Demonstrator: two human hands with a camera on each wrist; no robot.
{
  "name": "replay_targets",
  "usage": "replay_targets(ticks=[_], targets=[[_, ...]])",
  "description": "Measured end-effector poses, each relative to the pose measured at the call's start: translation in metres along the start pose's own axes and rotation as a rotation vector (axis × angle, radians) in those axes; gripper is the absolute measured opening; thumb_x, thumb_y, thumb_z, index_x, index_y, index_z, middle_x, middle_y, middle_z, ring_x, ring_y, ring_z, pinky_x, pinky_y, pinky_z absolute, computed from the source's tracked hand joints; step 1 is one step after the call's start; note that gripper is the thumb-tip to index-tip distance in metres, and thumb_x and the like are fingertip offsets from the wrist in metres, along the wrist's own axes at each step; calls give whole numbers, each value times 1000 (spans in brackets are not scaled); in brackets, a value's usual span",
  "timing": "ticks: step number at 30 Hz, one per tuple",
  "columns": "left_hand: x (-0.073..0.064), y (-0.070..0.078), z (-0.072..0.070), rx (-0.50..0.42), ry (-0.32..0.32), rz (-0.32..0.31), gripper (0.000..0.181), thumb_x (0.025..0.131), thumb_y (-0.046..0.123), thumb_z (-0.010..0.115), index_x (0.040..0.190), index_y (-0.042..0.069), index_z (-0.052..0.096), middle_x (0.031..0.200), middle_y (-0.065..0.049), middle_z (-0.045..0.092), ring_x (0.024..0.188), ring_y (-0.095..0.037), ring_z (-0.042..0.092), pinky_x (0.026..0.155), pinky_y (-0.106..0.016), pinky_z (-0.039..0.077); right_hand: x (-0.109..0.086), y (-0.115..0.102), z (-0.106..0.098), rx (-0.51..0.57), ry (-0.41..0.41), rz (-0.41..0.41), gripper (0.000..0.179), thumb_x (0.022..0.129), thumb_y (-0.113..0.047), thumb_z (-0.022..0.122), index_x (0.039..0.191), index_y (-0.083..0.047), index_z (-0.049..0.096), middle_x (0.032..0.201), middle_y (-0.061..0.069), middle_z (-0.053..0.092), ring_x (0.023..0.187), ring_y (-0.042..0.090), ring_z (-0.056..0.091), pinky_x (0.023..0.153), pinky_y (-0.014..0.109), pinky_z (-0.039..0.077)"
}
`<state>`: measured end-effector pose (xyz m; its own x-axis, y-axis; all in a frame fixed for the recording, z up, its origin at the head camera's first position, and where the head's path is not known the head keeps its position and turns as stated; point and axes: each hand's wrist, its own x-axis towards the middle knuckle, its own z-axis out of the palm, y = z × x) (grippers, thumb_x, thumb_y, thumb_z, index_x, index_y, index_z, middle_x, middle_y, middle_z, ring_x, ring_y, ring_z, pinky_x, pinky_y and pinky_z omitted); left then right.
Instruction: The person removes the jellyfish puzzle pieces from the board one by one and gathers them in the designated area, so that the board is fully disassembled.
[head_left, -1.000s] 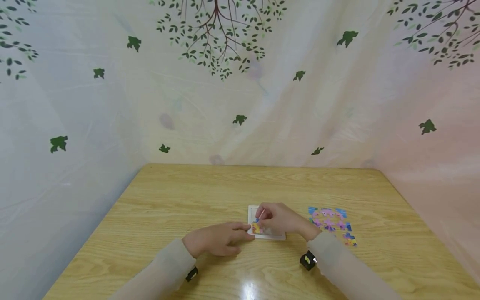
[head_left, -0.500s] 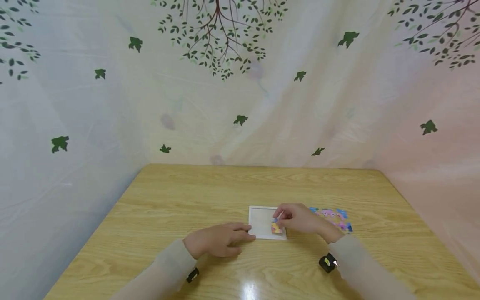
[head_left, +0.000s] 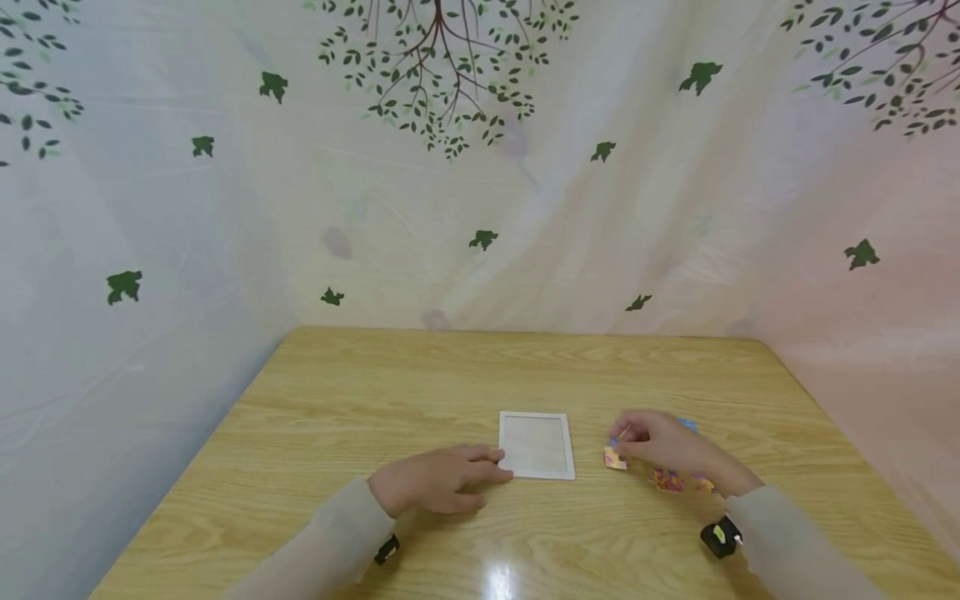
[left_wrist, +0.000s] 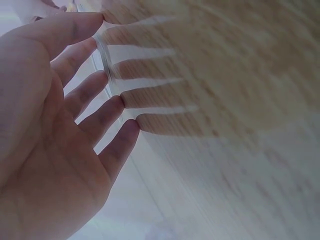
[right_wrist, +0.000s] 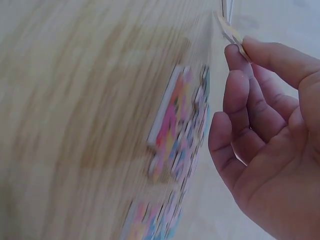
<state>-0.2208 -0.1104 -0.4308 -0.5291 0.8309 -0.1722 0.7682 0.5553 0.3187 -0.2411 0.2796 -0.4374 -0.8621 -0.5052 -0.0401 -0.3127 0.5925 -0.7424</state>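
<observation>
In the head view, a puzzle piece (head_left: 615, 459) in yellow, pink and blue is pinched between the thumb and fingertips of my right hand (head_left: 663, 443). The right wrist view shows this piece (right_wrist: 231, 34) nearly edge-on, tilted at the fingertips. A flat white square frame (head_left: 569, 446) lies on the table to the left, with no pieces in it. My left hand (head_left: 438, 482) reaches its left edge with spread, fairly straight fingers. In the left wrist view the fingertips of this hand (left_wrist: 60, 130) rest on the tabletop.
Several joined colourful puzzle pieces (head_left: 667, 479) lie right of the frame, partly hidden beneath my right hand and forearm. The right wrist view shows these pieces (right_wrist: 172, 120) with a gap along their near edge. A printed cloth (head_left: 405, 208) hangs behind the wooden table (head_left: 360, 383).
My right hand has carried the pinched puzzle piece rightward, from over the frame to beside the other pieces, uncovering the frame's interior. My left hand has stayed at the frame's edge.
</observation>
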Motion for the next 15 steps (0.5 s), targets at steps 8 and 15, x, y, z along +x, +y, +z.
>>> replay_targets(ticks=[8, 15], targets=[[-1, 0, -1, -13, 5, 5, 47, 107, 23, 58, 154, 18, 53, 163, -9, 42, 151, -26, 37, 120, -38, 36, -14, 12, -9, 44, -38, -27, 18, 98, -16, 72, 107, -2, 65, 85, 1, 65, 74, 7, 58, 62, 21, 49], [-2, 0, 0, -5, 5, 5, 47, 107, 23, 59, 154, 18, 53, 163, -8, 42, 150, -26, 38, 120, -38, 36, -18, 16, -8, 81, -69, -83, 15, 99, -11, 70, 105, 0, 62, 82, -1, 63, 69, 4, 53, 58, 20, 45]])
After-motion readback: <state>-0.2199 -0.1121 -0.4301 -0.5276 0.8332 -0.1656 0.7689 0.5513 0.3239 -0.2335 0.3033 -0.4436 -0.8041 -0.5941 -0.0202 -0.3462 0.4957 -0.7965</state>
